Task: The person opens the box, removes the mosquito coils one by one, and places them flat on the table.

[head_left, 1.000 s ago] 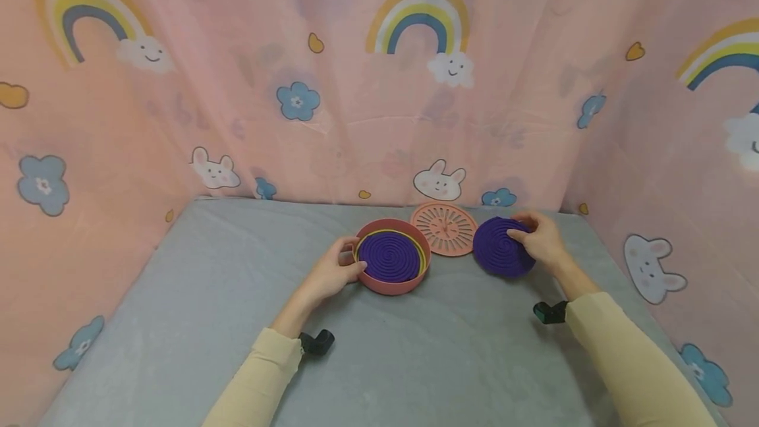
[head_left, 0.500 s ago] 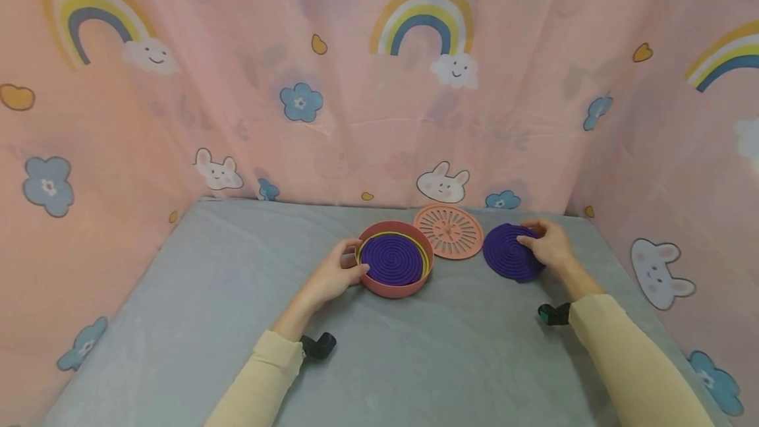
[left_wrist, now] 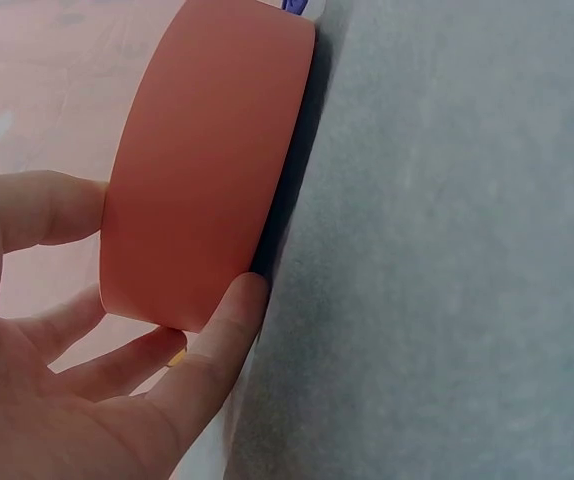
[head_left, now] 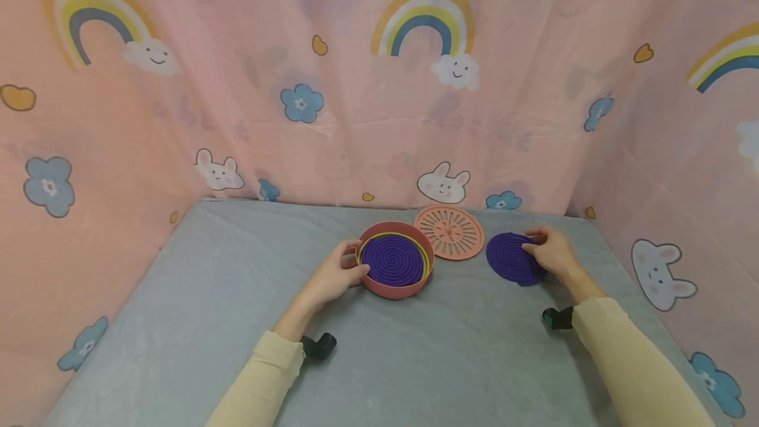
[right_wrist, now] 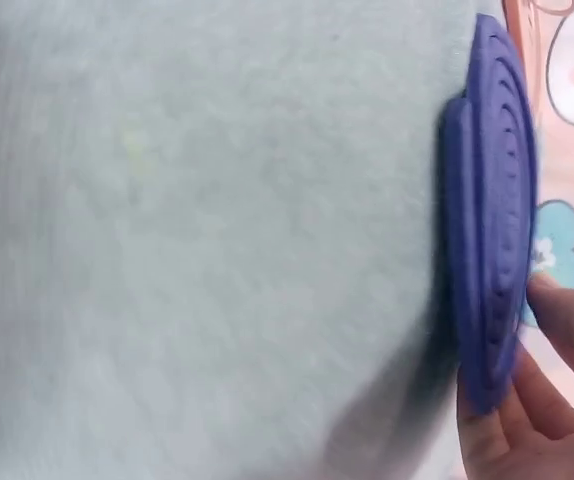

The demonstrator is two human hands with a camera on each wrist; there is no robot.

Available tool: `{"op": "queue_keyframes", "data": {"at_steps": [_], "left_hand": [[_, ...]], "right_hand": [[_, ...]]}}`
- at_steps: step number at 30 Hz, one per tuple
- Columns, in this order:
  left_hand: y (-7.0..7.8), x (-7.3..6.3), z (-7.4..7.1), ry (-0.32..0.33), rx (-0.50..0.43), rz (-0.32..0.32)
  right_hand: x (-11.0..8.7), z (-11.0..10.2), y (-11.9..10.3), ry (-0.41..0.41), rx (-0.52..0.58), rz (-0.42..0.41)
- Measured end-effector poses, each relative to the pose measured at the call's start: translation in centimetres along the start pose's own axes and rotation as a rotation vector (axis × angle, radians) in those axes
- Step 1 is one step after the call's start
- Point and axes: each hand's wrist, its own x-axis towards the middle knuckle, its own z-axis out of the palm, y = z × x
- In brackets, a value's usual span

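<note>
A round reddish-pink box (head_left: 396, 291) stands on the table with a purple spiral mosquito coil (head_left: 392, 260) inside, edged by a yellow ring (head_left: 426, 263). My left hand (head_left: 335, 274) grips the box's left side, thumb and fingers spread over its wall. In the left wrist view, fingers touch the outer wall of the box (left_wrist: 207, 160). On the right, my right hand (head_left: 551, 252) pinches the edge of another purple mosquito coil (head_left: 512, 259). The right wrist view shows this coil (right_wrist: 502, 210) edge-on, in two layers, low against the table.
Between box and right-hand coil lies a salmon-pink slotted round lid (head_left: 449, 232), partly behind the box. A grey cloth covers the table (head_left: 427, 361). Pink patterned curtains (head_left: 332, 150) rise at the back and both sides. Black wrist mounts (head_left: 319, 346) sit under both wrists.
My right hand has moved slightly right and down with its mosquito coil, which now lies flatter and lower. The left hand keeps its grip on the box.
</note>
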Motion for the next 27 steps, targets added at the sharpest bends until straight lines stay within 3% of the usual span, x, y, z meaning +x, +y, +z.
{"op": "queue_keyframes", "data": {"at_steps": [5, 15, 27], "left_hand": [[0.1, -0.1, 0.1, 0.003, 0.002, 0.003], [0.0, -0.1, 0.2, 0.008, 0.003, -0.003], [0.5, -0.2, 0.2, 0.013, 0.008, -0.005]], "right_hand": [[-0.4, -0.8, -0.8, 0.023, -0.014, -0.042], [-1.5, -1.7, -2.5, -0.006, -0.034, -0.096], [-3.7, -0.9, -7.9, -0.030, 0.047, -0.143]]}}
